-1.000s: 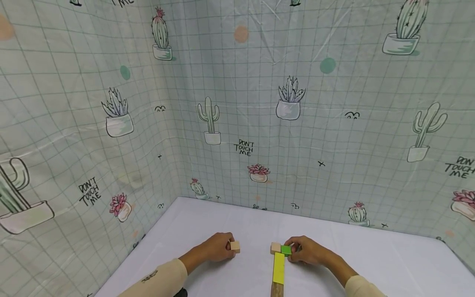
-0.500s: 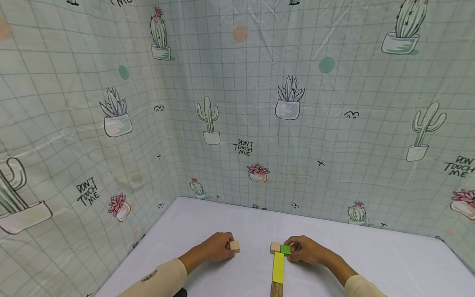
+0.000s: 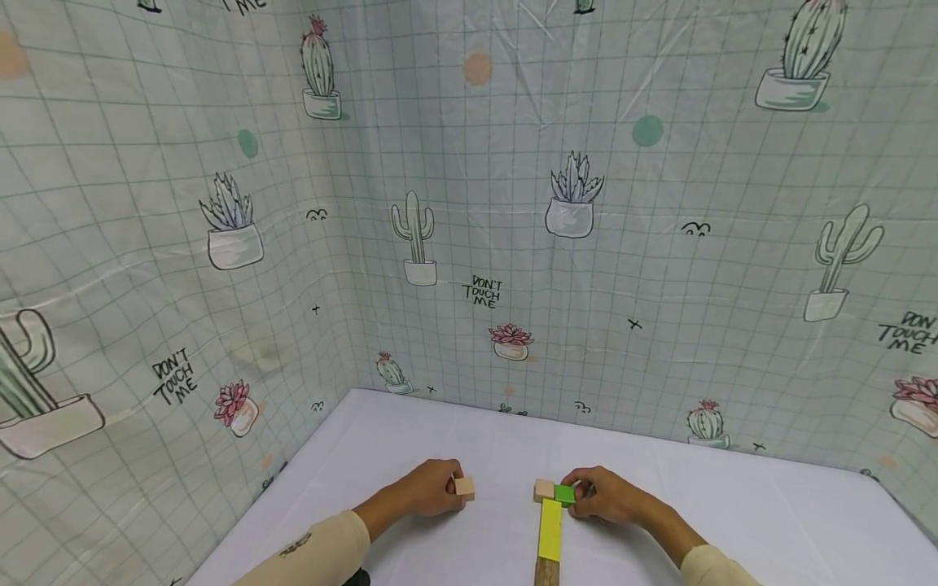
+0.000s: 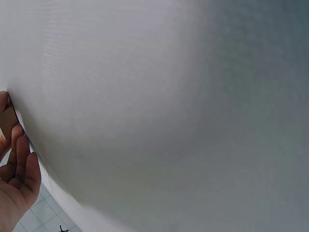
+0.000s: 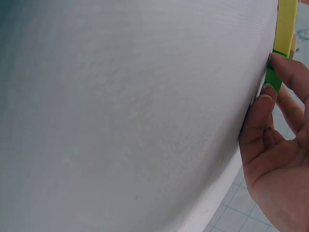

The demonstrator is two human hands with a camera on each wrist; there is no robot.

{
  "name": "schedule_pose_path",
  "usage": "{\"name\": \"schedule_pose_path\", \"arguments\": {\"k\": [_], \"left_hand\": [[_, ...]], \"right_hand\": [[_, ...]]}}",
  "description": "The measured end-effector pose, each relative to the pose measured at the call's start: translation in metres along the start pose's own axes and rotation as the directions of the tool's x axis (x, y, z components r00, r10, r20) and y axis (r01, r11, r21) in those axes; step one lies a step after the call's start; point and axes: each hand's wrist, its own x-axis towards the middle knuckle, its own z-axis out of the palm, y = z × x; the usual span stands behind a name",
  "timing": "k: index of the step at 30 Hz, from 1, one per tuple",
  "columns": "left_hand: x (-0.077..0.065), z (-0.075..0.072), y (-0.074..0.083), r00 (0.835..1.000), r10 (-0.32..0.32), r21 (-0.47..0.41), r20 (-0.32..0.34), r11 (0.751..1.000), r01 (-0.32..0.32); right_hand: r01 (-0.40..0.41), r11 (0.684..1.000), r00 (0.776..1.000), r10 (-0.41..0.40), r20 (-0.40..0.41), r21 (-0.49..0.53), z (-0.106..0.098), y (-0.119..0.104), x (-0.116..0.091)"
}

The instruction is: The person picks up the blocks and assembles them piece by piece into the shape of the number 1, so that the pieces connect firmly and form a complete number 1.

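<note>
My left hand (image 3: pixel 431 490) pinches a plain wooden cube (image 3: pixel 465 488) on the tabletop. In the left wrist view, the cube (image 4: pixel 7 122) shows between thumb and fingers at the left edge. On the other side, my right hand (image 3: pixel 614 495) pinches a green block (image 3: pixel 564 495) from its right end. That block sits beside a second plain wooden cube (image 3: pixel 544 489), at the far end of a yellow block (image 3: pixel 550 531). The right wrist view has the green block (image 5: pixel 273 80) between the fingertips, against the yellow block (image 5: pixel 286 23).
A dark brown wooden block (image 3: pixel 546 572) continues the line from the yellow block toward me and runs out of the frame. White cloth covers the table (image 3: pixel 476 443). A curtain (image 3: pixel 469 163) printed with cacti surrounds its back and left sides.
</note>
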Motion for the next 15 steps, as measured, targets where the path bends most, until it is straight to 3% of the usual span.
{"name": "schedule_pose_path", "arguments": {"k": [15], "left_hand": [[0.0014,0.0006,0.0027,1.0,-0.004,0.007,0.009,1.0,0.004]], "right_hand": [[-0.006,1.0,1.0,0.006,-0.005,-0.006,0.0008,-0.0001,-0.0002]]}}
